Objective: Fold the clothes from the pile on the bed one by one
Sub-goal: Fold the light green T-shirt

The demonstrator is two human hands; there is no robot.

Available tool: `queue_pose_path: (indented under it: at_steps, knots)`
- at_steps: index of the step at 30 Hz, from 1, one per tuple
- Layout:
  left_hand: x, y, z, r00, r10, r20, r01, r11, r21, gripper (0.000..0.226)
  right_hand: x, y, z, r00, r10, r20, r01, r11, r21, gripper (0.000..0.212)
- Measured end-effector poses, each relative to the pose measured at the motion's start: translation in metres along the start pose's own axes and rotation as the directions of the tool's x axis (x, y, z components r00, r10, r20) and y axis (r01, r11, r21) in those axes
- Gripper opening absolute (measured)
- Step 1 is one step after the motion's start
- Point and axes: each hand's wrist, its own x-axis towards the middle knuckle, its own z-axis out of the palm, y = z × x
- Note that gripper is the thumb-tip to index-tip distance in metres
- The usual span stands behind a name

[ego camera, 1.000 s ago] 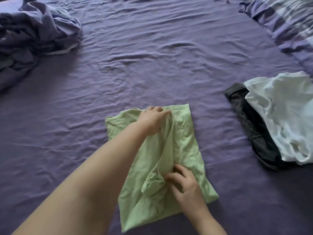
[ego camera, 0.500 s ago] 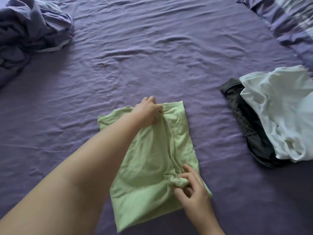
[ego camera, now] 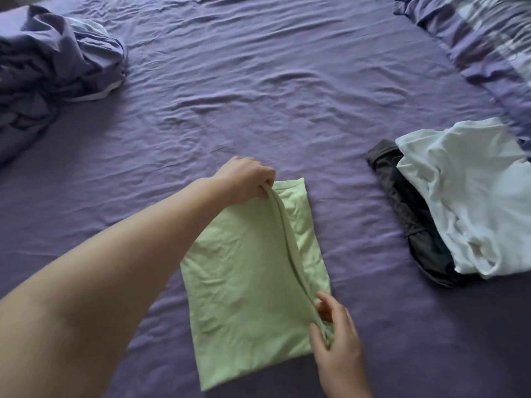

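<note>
A light green garment [ego camera: 244,280] lies partly folded on the purple bed sheet [ego camera: 258,96] in front of me. My left hand [ego camera: 244,180] grips the far end of its raised fold edge. My right hand [ego camera: 333,334] pinches the near end of the same edge, so the fold runs taut between both hands above the lower layer. To the right lies the pile: a white garment [ego camera: 465,196] resting on a dark grey one [ego camera: 413,219].
A crumpled purple duvet [ego camera: 51,70] lies heaped at the far left. A purple and white patterned pillow [ego camera: 482,35] runs along the far right. Wrinkled sheet stretches between them beyond the green garment.
The slack bunched flap has been drawn out into a straight, taut edge. My left hand lifted its end slightly and my right hand shifted toward me, now pinching the edge.
</note>
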Motion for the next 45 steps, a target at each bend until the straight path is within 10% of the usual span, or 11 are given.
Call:
queue_pose_path:
  at_steps: [9,13,18,22,38,45]
  knots:
    - [-0.043,0.067,0.060,0.902,-0.425,0.079,0.429,0.902,-0.051,0.086,0.018,0.034,-0.010,0.994,0.099,0.038,-0.075,0.909,-0.409,0.054]
    - [-0.132,0.086,0.116,0.590,-0.797,0.132,0.768,0.502,-0.397,0.096,0.015,0.017,-0.003,0.971,0.209,0.115,-0.135,0.881,-0.453,0.062]
    - [-0.197,0.114,0.136,0.283,-0.927,0.247,0.726,0.039,-0.686,0.086,0.013,0.010,-0.006,0.924,0.317,0.214,-0.224,0.902,-0.368,0.025]
    - [-0.237,0.132,0.144,0.322,-0.851,0.416,0.597,-0.159,-0.786,0.023,0.002,-0.002,-0.020,0.905,0.342,0.253,-0.303,0.935,-0.183,0.018]
    - [-0.393,0.228,0.082,0.211,-0.800,0.562,0.190,-0.530,-0.826,0.019,-0.135,-0.059,-0.119,0.846,0.461,0.269,-0.519,0.827,0.214,0.037]
    - [-0.349,0.167,0.064,0.388,-0.647,0.656,-0.135,-0.744,-0.654,0.007,-0.073,-0.089,-0.094,0.647,0.564,0.513,-0.763,0.465,0.450,0.013]
